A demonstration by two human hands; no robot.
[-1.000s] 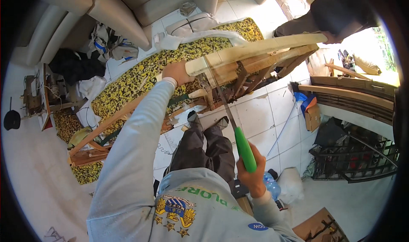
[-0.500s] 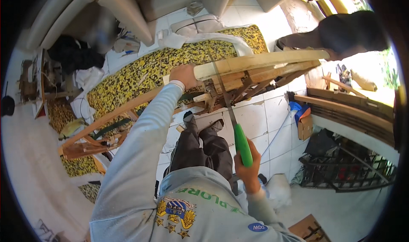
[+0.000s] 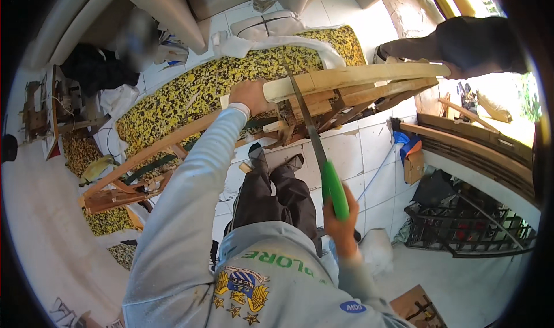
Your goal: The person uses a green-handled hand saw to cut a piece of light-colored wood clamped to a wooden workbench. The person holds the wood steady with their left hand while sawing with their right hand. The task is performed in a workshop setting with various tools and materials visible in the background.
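Note:
Pressed down on a pale curved wooden board (image 3: 369,74), my left hand (image 3: 249,95) grips it near its left part. My right hand (image 3: 337,215) is closed on the green handle of a handsaw (image 3: 334,189); its blade crosses the board just right of my left hand. The board lies above a wooden frame (image 3: 147,155) with darker braces. Another person's hand (image 3: 453,70) is at the board's far right end, partly hidden.
A yellow-and-black foam sheet (image 3: 179,103) lies behind the frame. Beige padded panels (image 3: 161,13) line the back. A dark metal railing piece (image 3: 473,230), stacked timber (image 3: 473,149) and a cardboard box (image 3: 414,166) are at right. The person's dark-clothed leg (image 3: 415,53) is upper right.
Compared with a second ago, the saw has been pushed forward across the board, its handle closer to it. My left hand stays on the board; the whole view has shifted slightly.

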